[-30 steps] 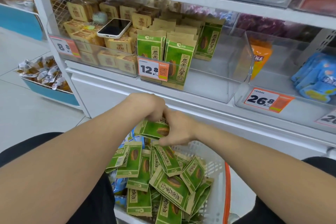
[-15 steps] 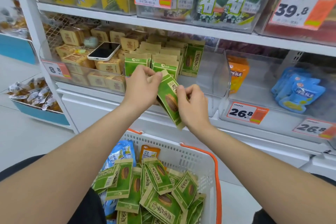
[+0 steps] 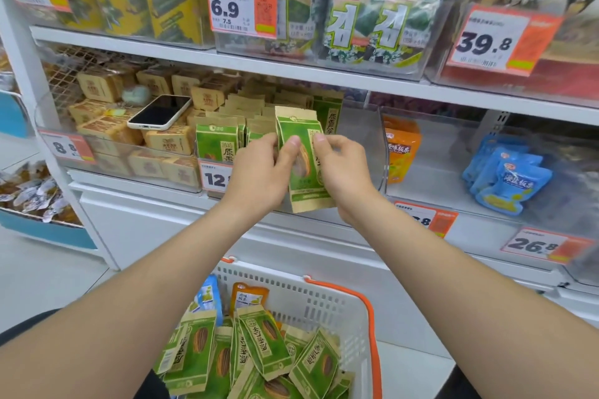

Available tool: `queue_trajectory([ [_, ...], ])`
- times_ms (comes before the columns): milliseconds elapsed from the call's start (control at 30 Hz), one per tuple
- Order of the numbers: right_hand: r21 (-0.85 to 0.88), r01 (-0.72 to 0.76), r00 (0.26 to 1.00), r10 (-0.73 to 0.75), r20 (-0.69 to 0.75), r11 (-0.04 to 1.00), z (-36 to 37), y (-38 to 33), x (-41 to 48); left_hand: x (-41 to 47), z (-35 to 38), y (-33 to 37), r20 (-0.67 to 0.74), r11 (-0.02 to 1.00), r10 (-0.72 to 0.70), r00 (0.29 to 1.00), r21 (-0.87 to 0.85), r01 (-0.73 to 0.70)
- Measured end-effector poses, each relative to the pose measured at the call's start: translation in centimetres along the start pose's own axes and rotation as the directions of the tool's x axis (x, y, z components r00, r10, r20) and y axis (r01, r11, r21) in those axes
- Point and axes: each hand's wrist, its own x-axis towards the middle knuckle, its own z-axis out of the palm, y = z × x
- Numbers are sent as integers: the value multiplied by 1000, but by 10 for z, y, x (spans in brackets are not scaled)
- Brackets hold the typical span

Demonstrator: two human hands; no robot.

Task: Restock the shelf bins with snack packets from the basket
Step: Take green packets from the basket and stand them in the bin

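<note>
Both hands are up at the clear bin (image 3: 359, 139) on the middle shelf, holding one green packet (image 3: 303, 165) between them. The left hand (image 3: 259, 178) pinches the packet's left edge with thumb and fingers; the right hand (image 3: 343, 172) pinches its right edge the same way. The packet stands upright, tilted a little, just in front of the bin, its top level with the rows of green packets (image 3: 215, 142) already standing inside. The right part of the bin holds nothing that I can see.

A price tag (image 3: 215, 176) beginning "12" is fixed to the bin's front, partly hidden by the left hand. Left of the bin, a phone (image 3: 160, 112) lies face up on stacked brown packets (image 3: 168, 139). Right of the bin stands an orange packet (image 3: 400, 149), and farther right lie blue packets (image 3: 505, 178). Below the bin, between the forearms, sits a white basket (image 3: 324, 298) with an orange handle, full of loose green packets (image 3: 259, 343).
</note>
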Motion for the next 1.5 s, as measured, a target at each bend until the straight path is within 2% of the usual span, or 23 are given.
queue_trajectory([
  [67,6,-29,998,30,-48,1000,1,0,8,2,1,6,-46,995,38,998,98,-33],
  [233,218,-98,961,149,-233,971,12,-4,39,8,10,1,-166,901,253,953,398,-170],
  [300,247,-149,939,215,-270,958,14,-7,53,12,15,-3,-131,822,282,950,544,-169],
  [400,188,-201,924,250,-290,961,15,-6,75,18,20,-11,-37,749,221,975,646,-145],
  [567,-96,-219,913,169,-371,971,17,-1,108,31,24,-23,23,703,197,980,694,-158],
  [733,-221,-317,893,213,-396,922,27,9,131,38,26,-27,-25,682,224,974,718,-138],
  [900,-346,-336,923,233,-306,876,28,16,149,39,30,-31,-41,698,235,971,703,-139],
  [1233,-252,-386,897,297,-328,887,28,28,160,39,31,-32,-50,712,236,971,689,-138],
  [1500,-369,-408,909,335,-247,835,30,27,156,36,30,-30,-42,714,233,971,686,-142],
])
